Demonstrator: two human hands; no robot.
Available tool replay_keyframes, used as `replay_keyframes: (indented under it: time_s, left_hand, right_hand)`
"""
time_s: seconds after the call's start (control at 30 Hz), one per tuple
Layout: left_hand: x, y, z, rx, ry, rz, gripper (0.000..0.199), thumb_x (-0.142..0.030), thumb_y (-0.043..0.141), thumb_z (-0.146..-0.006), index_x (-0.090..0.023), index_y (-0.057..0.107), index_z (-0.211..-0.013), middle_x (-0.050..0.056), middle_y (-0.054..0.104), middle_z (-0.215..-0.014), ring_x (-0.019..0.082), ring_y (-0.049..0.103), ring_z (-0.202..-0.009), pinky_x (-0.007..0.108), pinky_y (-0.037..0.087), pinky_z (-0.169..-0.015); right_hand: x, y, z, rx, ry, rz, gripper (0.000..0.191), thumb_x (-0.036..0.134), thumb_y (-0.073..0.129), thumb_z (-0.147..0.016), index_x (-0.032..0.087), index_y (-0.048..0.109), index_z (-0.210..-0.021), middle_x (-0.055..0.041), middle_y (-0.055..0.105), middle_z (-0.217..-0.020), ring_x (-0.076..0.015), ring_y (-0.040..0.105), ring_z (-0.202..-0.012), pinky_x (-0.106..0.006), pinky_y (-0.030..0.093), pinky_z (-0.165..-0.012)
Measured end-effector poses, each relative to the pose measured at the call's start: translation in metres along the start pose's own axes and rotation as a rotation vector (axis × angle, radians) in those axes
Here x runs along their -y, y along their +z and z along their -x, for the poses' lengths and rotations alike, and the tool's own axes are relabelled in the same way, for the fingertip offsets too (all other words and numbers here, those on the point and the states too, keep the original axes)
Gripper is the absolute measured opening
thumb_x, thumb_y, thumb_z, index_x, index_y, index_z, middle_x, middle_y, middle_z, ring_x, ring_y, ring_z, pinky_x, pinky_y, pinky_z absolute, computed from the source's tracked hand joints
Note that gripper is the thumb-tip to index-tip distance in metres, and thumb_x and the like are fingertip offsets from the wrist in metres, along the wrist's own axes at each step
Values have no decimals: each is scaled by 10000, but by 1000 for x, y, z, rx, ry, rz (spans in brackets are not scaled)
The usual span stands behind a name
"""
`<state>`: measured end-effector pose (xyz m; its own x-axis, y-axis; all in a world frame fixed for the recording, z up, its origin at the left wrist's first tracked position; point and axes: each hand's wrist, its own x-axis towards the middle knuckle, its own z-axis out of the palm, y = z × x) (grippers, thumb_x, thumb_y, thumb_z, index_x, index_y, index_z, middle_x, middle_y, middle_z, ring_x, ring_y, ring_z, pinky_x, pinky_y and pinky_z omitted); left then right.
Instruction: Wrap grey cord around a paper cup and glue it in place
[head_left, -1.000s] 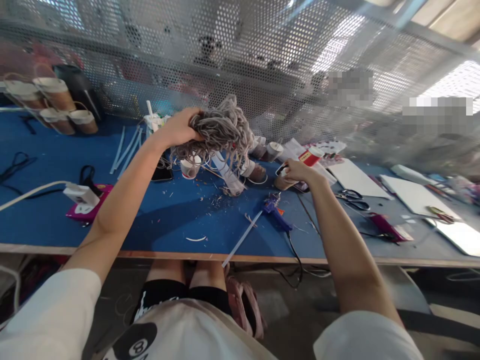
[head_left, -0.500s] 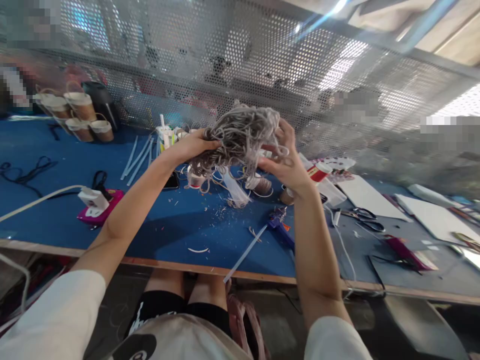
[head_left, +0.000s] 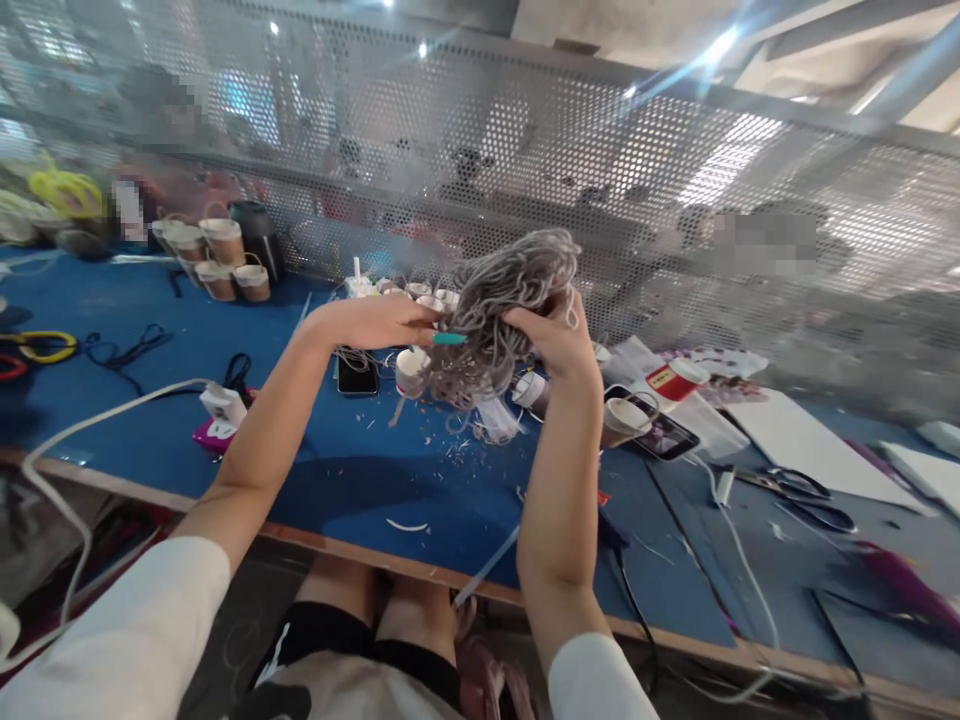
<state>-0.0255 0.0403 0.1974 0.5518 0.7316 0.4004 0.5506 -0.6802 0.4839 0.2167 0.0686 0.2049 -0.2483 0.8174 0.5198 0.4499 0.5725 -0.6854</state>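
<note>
A loose, looped bundle of grey yarn (head_left: 517, 275) is held up above the blue table. My right hand (head_left: 559, 345) grips its right side, the thumb pressed across the strands. At its left edge, my left hand (head_left: 382, 322) is closed on the strands, with some fingertips hidden. A slim teal piece (head_left: 448, 339) shows at the left fingertips; its kind cannot be made out. Below the yarn are a small white cup (head_left: 412, 372), another cup wound with cord (head_left: 531, 392) and a clear plastic bag (head_left: 499, 420).
Fibre scraps lie on the blue table (head_left: 337, 480). Small brown cups with handles (head_left: 223, 243) and a dark flask (head_left: 255, 240) stand back left. A phone (head_left: 358, 374) lies near my left hand. Scissors (head_left: 795, 490), cables and a larger phone (head_left: 664, 432) are right. Perforated mesh (head_left: 420, 150) rises behind.
The view has turned left. My right hand's grip has shifted so its thumb lies over the yarn. The yarn hangs lower on the left, and the teal piece now shows at my left fingertips.
</note>
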Motion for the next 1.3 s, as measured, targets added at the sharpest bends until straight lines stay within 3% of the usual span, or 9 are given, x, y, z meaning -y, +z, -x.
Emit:
replay_keyframes:
  time_s: [0.07, 0.2, 0.27, 0.4, 0.57, 0.8, 1.07, 1.2, 1.3]
  left_hand:
    - [-7, -1, 2, -91, -23, 51, 317, -489, 635, -836, -217, 643, -999, 32, 703, -843, 199, 662, -841, 307, 490, -791]
    - [-15, 16, -7, -482, -51, 50, 444, -478, 732, -787, -223, 518, -1081, 52, 602, -977, 219, 634, -921, 363, 514, -801]
    - [-15, 25, -13, -548, -21, 61, 486, -437, 758, -778, -243, 459, -1108, 57, 550, -1037, 219, 614, -954, 376, 521, -811]
    - [-13, 31, -17, -526, 27, 147, 361, -382, 679, -854, -264, 431, -1088, 43, 526, -996, 204, 606, -919, 376, 527, -800]
    - [-18, 22, -11, -413, -35, 256, 333, -438, 589, -895, -303, 444, -1163, 21, 552, -878, 215, 627, -889, 380, 524, -795]
    - [-18, 13, -7, -523, -21, 318, 280, -453, 419, -958, -286, 444, -1181, 45, 561, -1023, 190, 638, -936, 356, 541, -833]
    - [-2, 16, -14, -655, -92, 80, 631, -580, 666, -810, -323, 360, -1299, 71, 512, -1172, 233, 646, -1001, 372, 520, -840]
    - [1, 12, -14, -712, -118, 53, 586, -563, 643, -835, -323, 379, -1300, 75, 502, -1194, 244, 629, -1045, 374, 509, -852]
    - [2, 9, -13, -676, -111, 127, 488, -482, 609, -882, -307, 395, -1285, 70, 514, -1181, 218, 612, -1049, 365, 508, -856]
  right_hand:
    - [1, 1, 0, 6, -13, -9, 438, 241, 650, -699, 234, 572, -1130, -64, 673, -1178, -280, 623, -1143, -468, 505, -1012]
    - [5, 6, 1, 42, -26, -17, 456, 248, 633, -712, 240, 552, -1161, -43, 670, -1181, -267, 613, -1151, -466, 499, -1025]
    - [7, 8, 1, 66, -44, -28, 433, 264, 627, -718, 241, 555, -1144, -38, 669, -1167, -262, 610, -1152, -455, 501, -1027]
    - [8, 4, 3, 83, -70, -80, 392, 268, 645, -684, 240, 583, -1070, -37, 675, -1126, -266, 628, -1106, -445, 513, -1007]
    - [0, -14, 3, 36, -62, -12, 383, 279, 636, -699, 243, 605, -1080, -34, 680, -1091, -270, 631, -1084, -471, 519, -980]
    - [-9, -26, 3, -55, -5, 34, 402, 305, 577, -779, 272, 590, -1179, -53, 655, -1220, -273, 614, -1149, -448, 531, -948]
    - [-21, -24, -2, -93, 62, 6, 329, 358, 545, -795, 242, 604, -1097, -58, 683, -1137, -263, 634, -1099, -420, 545, -910]
    - [-28, -27, -2, -79, 58, 34, 330, 340, 536, -790, 241, 592, -1099, -58, 675, -1165, -251, 629, -1115, -393, 552, -900]
    - [-30, -28, -3, -71, 41, 38, 322, 324, 527, -790, 234, 592, -1092, -61, 670, -1182, -245, 625, -1127, -392, 547, -916]
